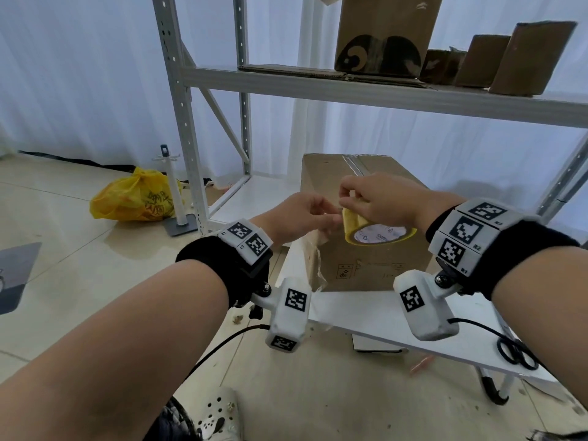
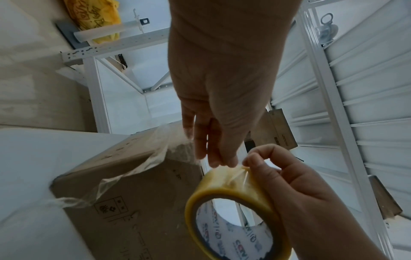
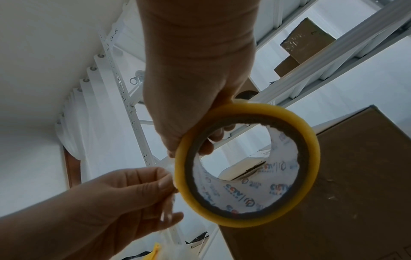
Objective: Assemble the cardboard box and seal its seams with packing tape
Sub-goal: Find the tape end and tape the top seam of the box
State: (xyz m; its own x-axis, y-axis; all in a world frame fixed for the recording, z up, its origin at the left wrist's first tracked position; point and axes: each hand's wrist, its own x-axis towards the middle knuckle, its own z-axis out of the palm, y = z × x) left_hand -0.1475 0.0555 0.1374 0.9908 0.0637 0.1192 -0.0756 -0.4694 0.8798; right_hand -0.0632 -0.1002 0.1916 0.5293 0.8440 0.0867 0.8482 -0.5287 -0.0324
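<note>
Above the box [image 1: 359, 218] on the white table [image 1: 381, 316] | right hand [image 1: 378, 198] grips tape roll [image 1: 375, 230] | left hand [image 1: 299, 218] pinches its loose end | box assembled, top seam taped, crumpled tape on the left edge; more sealing likely left

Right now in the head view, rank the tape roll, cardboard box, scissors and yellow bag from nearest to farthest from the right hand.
1. tape roll: gripped by the right hand.
2. cardboard box: just behind and below.
3. scissors: on the white table, lower right.
4. yellow bag: on the floor, far left.
</note>
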